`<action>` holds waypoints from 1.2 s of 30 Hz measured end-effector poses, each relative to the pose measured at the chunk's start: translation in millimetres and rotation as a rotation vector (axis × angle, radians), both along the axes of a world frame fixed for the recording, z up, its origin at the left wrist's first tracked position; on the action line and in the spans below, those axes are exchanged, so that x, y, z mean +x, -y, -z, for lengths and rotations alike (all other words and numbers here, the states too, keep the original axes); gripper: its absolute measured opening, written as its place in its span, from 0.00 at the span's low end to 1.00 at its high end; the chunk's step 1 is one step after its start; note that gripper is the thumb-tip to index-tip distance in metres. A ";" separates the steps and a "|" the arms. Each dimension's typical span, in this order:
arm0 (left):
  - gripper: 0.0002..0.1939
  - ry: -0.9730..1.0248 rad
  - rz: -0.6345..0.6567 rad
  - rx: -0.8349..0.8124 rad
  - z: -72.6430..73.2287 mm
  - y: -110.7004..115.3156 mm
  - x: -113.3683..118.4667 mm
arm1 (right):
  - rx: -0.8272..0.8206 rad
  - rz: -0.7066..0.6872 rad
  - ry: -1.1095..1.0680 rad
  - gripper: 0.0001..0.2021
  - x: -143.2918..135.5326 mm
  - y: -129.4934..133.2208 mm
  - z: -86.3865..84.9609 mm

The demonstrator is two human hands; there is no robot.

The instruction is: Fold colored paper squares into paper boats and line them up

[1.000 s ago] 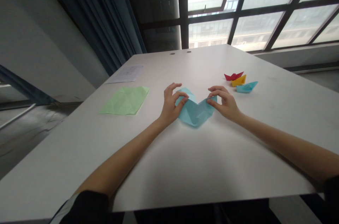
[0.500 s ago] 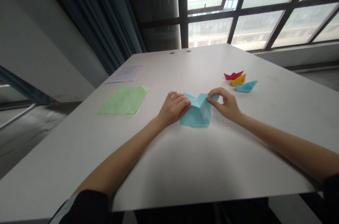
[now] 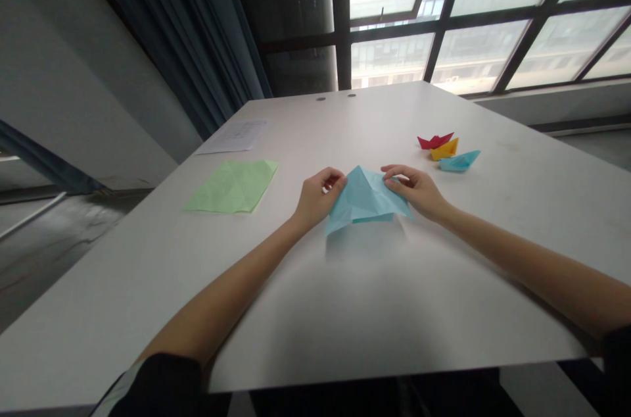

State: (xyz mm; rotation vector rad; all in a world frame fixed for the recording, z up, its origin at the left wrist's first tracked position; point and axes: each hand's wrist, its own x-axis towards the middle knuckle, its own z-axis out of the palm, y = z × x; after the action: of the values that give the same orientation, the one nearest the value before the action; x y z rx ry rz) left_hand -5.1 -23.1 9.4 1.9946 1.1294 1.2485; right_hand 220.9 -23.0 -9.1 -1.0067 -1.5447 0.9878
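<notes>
A creased sheet of light blue origami paper (image 3: 367, 196) is held between my two hands, a peak at its far edge and its near edge raised above the table, where it casts a shadow. My left hand (image 3: 321, 195) pinches the paper's left side between thumb and fingers. On the opposite side, my right hand (image 3: 417, 190) grips the paper with thumb and fingertips. Parts of the fingertips are hidden behind the sheet.
On the white table (image 3: 315, 312) a creased green paper sheet (image 3: 234, 187) lies to the left, with a printed page (image 3: 234, 137) behind it. Red (image 3: 435, 141), yellow (image 3: 445, 149) and blue (image 3: 459, 161) paper boats sit at the right. Windows rise beyond the table.
The blue paper has opened from a folded shape with a V-shaped notch into a wider, peaked sheet. Both hands have changed their hold along its sides.
</notes>
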 end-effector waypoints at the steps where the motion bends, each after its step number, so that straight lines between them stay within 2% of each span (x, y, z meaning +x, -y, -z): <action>1: 0.11 0.028 0.023 -0.028 1.2 -1.1 -0.3 | -0.039 0.007 -0.026 0.14 0.1 -0.7 0.2; 6: 0.24 0.062 0.210 -0.166 -0.4 2.2 -0.1 | -0.242 0.037 -0.097 0.15 0.2 -2.0 1.8; 9: 0.22 -0.009 0.277 -0.175 -3.9 6.2 0.5 | -0.334 0.047 -0.069 0.12 0.1 -1.3 1.3; 16: 0.11 -0.117 0.297 -0.144 -6.0 4.2 1.8 | -0.520 0.025 -0.122 0.11 0.2 0.6 -1.3; 23: 0.12 -0.099 0.322 -0.193 2.4 -3.6 -2.2 | -0.541 -0.012 -0.173 0.14 5.7 -4.2 1.8; 29: 0.13 -0.239 0.282 -0.176 9.9 -14.0 -9.4 | -0.370 -0.038 -0.196 0.17 10.9 -10.8 5.9; 33: 0.14 -0.339 0.260 -0.166 6.1 -12.8 -11.1 | -0.397 -0.004 -0.216 0.16 16.1 -16.1 10.0; 36: 0.21 -0.433 0.243 -0.039 0.7 -4.1 -7.3 | -0.452 0.055 -0.241 0.15 16.9 -16.9 10.6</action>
State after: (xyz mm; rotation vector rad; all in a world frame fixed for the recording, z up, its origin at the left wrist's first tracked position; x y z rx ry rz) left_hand -12.4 -19.0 8.6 2.3568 1.0458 0.6853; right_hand 237.8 -6.1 -19.7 -1.1799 -1.1122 1.4017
